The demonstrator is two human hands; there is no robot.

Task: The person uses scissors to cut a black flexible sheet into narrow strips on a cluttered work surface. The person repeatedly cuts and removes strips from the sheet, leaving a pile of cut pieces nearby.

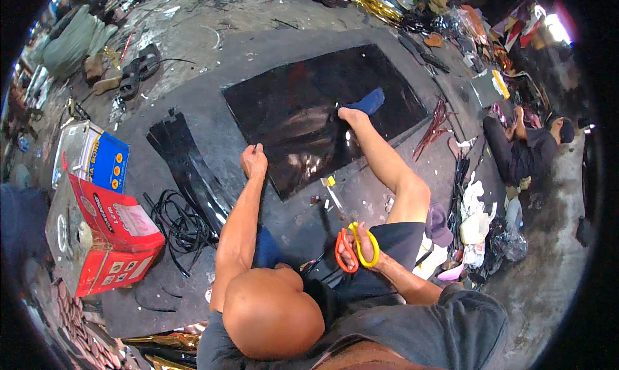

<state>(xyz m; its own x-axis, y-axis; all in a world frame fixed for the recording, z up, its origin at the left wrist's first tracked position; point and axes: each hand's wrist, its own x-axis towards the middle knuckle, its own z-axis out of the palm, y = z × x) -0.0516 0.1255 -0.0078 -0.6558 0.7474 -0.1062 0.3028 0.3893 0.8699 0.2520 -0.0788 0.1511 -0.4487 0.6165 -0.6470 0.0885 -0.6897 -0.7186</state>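
A glossy black sheet lies on the dark grey mat before me, with creases running across its near half. My left hand is closed at the sheet's left edge, pinching it. In my right hand, close to my lap, is a pair of scissors with one red and one yellow handle loop. Their blades point away from me, toward the sheet's near side. A small yellow piece shows by the blade tips. My outstretched foot, in a blue covering, presses on the sheet.
At left stand a red-labelled tin and a blue-labelled tin. Black strips and coiled black cord lie beside my left arm. Scraps line the right, where another person sits.
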